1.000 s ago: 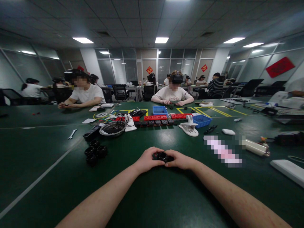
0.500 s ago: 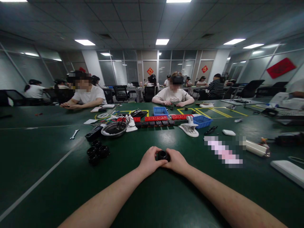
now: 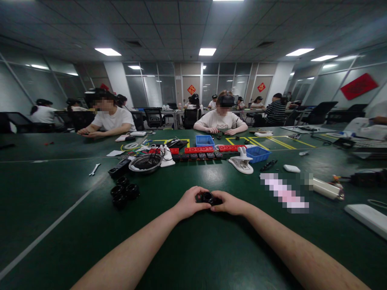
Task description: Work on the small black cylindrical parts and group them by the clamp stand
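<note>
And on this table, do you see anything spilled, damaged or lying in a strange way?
Nothing looks clearly spilled or damaged. The untidiest spot is the loose tangle of cables behind the metal bowl, left of centre. The wrench lies apart, farther left. The round black part between left hand and right hand is partly covered.

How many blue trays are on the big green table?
2: one blue tray behind the middle red strip, another blue tray farther right, beside the white clip. More could be hidden by the clutter.
</note>
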Demonstrator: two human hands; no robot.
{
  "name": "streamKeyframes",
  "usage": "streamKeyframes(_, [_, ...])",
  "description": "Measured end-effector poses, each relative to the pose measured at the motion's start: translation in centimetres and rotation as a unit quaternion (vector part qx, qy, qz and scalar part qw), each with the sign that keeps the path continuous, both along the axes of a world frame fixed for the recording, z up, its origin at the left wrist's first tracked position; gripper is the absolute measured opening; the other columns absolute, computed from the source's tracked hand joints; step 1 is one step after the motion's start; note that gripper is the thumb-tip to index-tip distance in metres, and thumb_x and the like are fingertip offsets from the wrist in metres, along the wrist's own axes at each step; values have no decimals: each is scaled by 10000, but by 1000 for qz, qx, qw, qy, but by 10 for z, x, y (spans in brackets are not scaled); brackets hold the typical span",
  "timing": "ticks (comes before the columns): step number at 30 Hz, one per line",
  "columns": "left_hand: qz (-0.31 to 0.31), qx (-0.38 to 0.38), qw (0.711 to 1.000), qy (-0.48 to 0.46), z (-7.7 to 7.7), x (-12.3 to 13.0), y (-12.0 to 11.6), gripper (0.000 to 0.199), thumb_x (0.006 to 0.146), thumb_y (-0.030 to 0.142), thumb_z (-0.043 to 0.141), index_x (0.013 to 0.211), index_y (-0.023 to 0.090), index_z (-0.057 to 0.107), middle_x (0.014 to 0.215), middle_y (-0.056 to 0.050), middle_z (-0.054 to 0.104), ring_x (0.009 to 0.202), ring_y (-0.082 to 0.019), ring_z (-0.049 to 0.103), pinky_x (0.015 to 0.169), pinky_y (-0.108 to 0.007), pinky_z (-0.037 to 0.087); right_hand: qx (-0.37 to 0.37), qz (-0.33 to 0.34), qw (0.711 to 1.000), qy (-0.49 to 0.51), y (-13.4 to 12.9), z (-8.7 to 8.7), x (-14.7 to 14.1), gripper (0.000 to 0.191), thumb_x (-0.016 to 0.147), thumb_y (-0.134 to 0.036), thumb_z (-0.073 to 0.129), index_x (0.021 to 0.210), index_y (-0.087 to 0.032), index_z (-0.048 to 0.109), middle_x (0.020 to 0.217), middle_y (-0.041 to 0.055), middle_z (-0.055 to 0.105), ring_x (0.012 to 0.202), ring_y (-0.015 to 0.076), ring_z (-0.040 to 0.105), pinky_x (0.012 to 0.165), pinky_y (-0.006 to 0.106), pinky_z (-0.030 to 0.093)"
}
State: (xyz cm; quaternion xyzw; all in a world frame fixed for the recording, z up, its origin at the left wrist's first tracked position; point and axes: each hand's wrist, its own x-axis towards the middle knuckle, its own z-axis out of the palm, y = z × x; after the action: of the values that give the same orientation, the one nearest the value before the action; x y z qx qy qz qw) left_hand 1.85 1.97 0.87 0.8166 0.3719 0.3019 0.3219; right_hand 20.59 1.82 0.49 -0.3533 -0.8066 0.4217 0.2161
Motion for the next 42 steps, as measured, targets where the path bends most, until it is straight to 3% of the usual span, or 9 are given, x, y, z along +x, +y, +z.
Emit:
streamKeyframes(6, [-2,-12,1000,0,0,0,0,397,605,351,631,952,190,525,891,-24,504,752,-148,479,641,-249,392,-24,-10,1000,13,1,-1,-1,311,648,-240,594,938,-147,527,840,9,553,756,145,504,678,266,398])
streamKeyframes(11, [-3,-7,1000,5,1,1,-1,389,603,359,631,935,186,528,867,-19,502,735,-140,471,620,-235,379,1,-39,999,-8,2,-5,-2,319,613,-269,626,884,-140,518,774,-6,528,701,130,483,611,237,379])
streamKeyframes(15, [52,5,998,29,2,5,-7,381,580,365,642,892,176,532,821,-13,496,674,-130,460,567,-227,359,72,-115,989,-62,-1,-10,-7,316,571,-347,644,762,-148,489,680,-23,487,616,112,443,518,206,323])
streamKeyframes(19, [121,33,991,51,1,10,-14,345,590,361,629,864,179,523,825,-14,497,710,-148,465,578,-238,352,186,-212,948,-150,-8,-13,-17,330,556,-409,631,699,-160,469,659,-10,488,588,116,429,498,214,270])
streamKeyframes(22, [130,43,989,53,1,12,-15,336,592,355,628,860,183,520,831,-15,495,741,-160,467,599,-248,358,227,-233,924,-203,-12,-11,-20,345,570,-446,611,711,-156,487,690,19,513,617,137,451,536,236,281])
streamKeyframes(24, [113,38,992,47,2,11,-14,331,594,337,631,865,184,519,833,-14,493,729,-154,464,598,-245,363,232,-219,927,-198,-13,-10,-20,408,558,-481,610,780,-155,508,749,38,532,681,168,473,590,259,310])
streamKeyframes(28, [57,16,998,34,5,6,-9,327,603,316,630,885,188,528,833,-11,488,690,-133,452,596,-237,374,196,-126,965,-116,-9,-6,-12,512,570,-411,636,1002,-179,488,917,52,541,831,202,480,714,309,343])
streamKeyframes(34, [13,3,1000,25,4,2,-4,352,620,320,620,935,193,527,844,-13,478,695,-127,445,611,-235,381,51,-4,998,-30,-1,3,-1,329,652,-239,587,965,-156,529,885,21,552,808,167,497,716,282,380])
streamKeyframes(42, [8,0,1000,30,3,2,-4,377,618,339,622,951,193,523,840,-16,475,692,-126,448,607,-237,376,-28,17,999,1,1,4,3,294,672,-206,562,958,-147,527,884,18,552,806,154,501,718,274,391])
